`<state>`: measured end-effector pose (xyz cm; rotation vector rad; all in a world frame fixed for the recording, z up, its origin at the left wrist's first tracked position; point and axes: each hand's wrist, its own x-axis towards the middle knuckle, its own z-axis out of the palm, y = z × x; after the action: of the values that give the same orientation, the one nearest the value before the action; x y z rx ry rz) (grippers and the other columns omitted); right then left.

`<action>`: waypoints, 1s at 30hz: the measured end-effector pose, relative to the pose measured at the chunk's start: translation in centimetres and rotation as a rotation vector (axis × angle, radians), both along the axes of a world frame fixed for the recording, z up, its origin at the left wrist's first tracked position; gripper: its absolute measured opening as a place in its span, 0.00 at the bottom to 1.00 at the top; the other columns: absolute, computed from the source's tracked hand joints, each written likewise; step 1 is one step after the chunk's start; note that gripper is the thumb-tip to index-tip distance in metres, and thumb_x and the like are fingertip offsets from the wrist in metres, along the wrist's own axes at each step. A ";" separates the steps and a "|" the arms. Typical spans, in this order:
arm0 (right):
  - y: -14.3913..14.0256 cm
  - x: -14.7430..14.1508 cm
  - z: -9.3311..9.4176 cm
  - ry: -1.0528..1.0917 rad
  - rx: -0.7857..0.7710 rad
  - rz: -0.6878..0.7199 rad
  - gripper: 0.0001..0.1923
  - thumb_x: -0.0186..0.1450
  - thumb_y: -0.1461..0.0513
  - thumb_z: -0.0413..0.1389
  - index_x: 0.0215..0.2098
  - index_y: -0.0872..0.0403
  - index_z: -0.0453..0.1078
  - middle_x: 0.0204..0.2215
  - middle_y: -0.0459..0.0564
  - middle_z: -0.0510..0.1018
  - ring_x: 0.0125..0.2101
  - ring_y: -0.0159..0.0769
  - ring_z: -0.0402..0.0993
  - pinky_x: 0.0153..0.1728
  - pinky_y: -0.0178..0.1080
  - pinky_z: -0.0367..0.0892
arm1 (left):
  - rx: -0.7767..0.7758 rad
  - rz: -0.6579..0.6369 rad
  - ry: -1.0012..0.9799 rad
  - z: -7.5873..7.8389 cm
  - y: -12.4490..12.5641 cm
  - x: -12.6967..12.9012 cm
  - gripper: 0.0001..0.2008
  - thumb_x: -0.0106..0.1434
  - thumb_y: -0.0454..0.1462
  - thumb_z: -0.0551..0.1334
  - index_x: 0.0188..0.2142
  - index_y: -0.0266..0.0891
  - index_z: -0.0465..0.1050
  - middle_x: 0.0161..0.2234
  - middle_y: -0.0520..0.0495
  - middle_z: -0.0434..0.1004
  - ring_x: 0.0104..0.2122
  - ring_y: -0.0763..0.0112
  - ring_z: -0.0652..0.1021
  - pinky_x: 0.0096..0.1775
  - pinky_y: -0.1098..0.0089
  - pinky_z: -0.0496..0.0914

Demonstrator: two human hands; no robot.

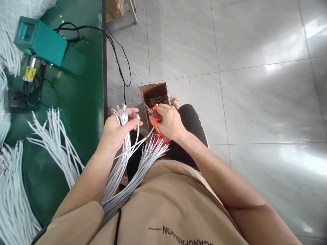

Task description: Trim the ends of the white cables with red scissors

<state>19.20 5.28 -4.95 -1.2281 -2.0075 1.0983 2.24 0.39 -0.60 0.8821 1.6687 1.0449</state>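
My left hand [117, 128] grips a thick bundle of white cables [122, 160] near their stripped ends, which point up beside the table edge. The bundle trails down across my lap. My right hand [168, 121] is closed on orange-handled cutters [155, 117], their jaws pointing left toward the cable ends. A small gap separates the cutter tips from the bundle. Just beyond both hands an open cardboard box [155, 98] with small offcuts stands on the floor.
A green table [79, 102] is at the left, carrying a teal machine [41, 41] with black cords, and loose white cables [55, 139] fanned out. More white cables lie at the far left. Grey floor tiles [242, 85] with scattered scraps fill the right.
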 end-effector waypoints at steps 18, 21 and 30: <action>-0.2 0.5 -0.9 -0.297 0.264 0.010 0.18 0.68 0.60 0.51 0.22 0.56 0.69 0.23 0.48 0.71 0.26 0.31 0.61 0.35 0.40 0.54 | -0.010 0.030 -0.012 0.0 0.0 0.2 0.19 0.49 0.39 0.74 0.41 0.36 0.79 0.28 0.50 0.76 0.28 0.70 0.80 0.30 0.72 0.74; 0.2 0.0 0.4 -0.048 0.016 -0.103 0.18 0.65 0.55 0.55 0.22 0.56 0.68 0.25 0.46 0.71 0.25 0.28 0.60 0.32 0.36 0.56 | -0.004 0.033 -0.021 -0.1 0.0 0.2 0.19 0.49 0.38 0.74 0.42 0.37 0.79 0.29 0.51 0.76 0.28 0.71 0.80 0.30 0.73 0.73; 0.3 -1.4 3.1 0.573 -0.679 0.003 0.12 0.57 0.56 0.62 0.31 0.56 0.72 0.22 0.43 0.74 0.25 0.29 0.68 0.29 0.34 0.64 | -0.054 -0.073 -0.087 0.7 0.0 -0.6 0.25 0.50 0.38 0.74 0.48 0.39 0.76 0.34 0.48 0.80 0.33 0.68 0.80 0.35 0.70 0.74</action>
<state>17.76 5.57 -1.82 -1.0240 -1.2335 1.9622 1.64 0.40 0.08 0.8444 1.5733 0.9707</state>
